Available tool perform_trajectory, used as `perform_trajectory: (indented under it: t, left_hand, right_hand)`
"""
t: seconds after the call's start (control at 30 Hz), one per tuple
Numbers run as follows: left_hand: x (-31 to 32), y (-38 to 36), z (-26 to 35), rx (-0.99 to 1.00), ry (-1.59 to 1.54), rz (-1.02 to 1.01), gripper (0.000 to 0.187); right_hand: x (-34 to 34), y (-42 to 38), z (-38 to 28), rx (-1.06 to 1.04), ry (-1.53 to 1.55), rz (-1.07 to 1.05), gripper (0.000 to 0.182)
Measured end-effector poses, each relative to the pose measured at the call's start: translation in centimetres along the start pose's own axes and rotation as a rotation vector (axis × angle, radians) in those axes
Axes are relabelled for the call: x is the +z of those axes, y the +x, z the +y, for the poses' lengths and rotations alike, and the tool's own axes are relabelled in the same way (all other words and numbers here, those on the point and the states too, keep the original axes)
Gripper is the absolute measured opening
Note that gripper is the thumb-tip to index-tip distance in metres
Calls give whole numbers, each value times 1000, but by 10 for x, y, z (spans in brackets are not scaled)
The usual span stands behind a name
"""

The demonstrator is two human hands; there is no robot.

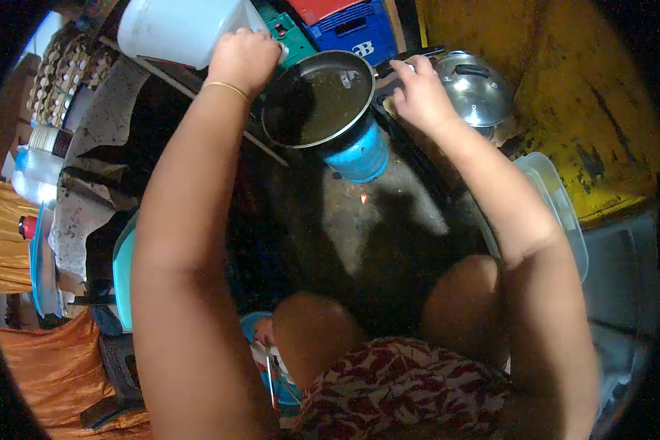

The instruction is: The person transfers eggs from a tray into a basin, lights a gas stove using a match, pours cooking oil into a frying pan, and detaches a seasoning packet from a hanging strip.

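A dark frying pan (319, 99) with a thin layer of liquid sits tilted in view on top of a blue canister-like stove (361, 155). To its left, my left hand (246, 60) is closed in front of a white bucket (180, 29); what its fingers hold is hidden. On the other side, my right hand (423, 92) is beside the pan's handle, thumb and fingers apart, with no object clearly held. A shiny metal pot lid (475, 92) with a black handle lies just right of that hand.
Green (292, 40) and blue (353, 33) crates stand behind the pan. Egg trays (62, 81) are at the far left. A clear plastic container (554, 198) is at the right, beside a yellow wall (565, 95). A blue basin (290, 396) with utensils sits by my knee.
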State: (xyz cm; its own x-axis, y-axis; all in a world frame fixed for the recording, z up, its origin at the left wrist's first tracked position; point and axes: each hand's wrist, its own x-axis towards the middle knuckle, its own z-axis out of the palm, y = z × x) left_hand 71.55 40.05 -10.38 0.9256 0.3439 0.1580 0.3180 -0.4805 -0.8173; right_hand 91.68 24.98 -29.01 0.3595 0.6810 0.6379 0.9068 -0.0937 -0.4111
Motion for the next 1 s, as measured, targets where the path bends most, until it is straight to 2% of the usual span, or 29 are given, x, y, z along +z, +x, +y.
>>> perform_trajectory:
  t: [0.07, 0.13, 0.17, 0.27, 0.37, 0.47, 0.53, 0.67, 0.8, 0.87, 0.93, 1.0]
  left_hand:
    - [-12, 3, -10, -17, 25, -12, 18]
    - [-21, 2, -19, -65, 23, 66, 18]
    - [-26, -1, -21, -61, 20, 121, 19]
    - [-43, -7, -15, -96, 35, 93, 18]
    - [-49, -17, -7, -27, 20, 129, 18]
    - [-54, -23, 0, -32, 12, 109, 17]
    - [-50, -21, 3, -16, -10, 107, 19]
    - [-55, -22, 13, -30, -57, 53, 23]
    - [-59, -19, 18, -15, -53, 18, 21]
    - [-63, -20, 23, 4, -29, -15, 20]
    - [-68, -18, 25, -24, -49, -37, 19]
    - [-68, -17, 26, -13, -55, -24, 19]
  right_hand:
    - [-3, -10, -10, -56, 189, 103, 44]
    - [-11, -18, -20, -30, 254, 98, 44]
    - [-16, -21, -25, 7, 285, 62, 45]
    - [-32, -29, -33, 39, 325, 21, 45]
    - [-62, -32, -52, 182, 424, -158, 46]
    - [-108, -39, -100, 810, 1260, -376, 26]
    - [-132, -53, -119, 888, 1617, -513, 18]
    - [-155, -92, -161, 942, 1635, -770, 26]
    - [-148, -134, -171, 1014, 1689, -724, 29]
    - [-120, -149, -157, 957, 1601, -854, 28]
    - [-125, -142, -154, 980, 1539, -855, 27]
    - [-121, -139, -151, 909, 1456, -810, 28]
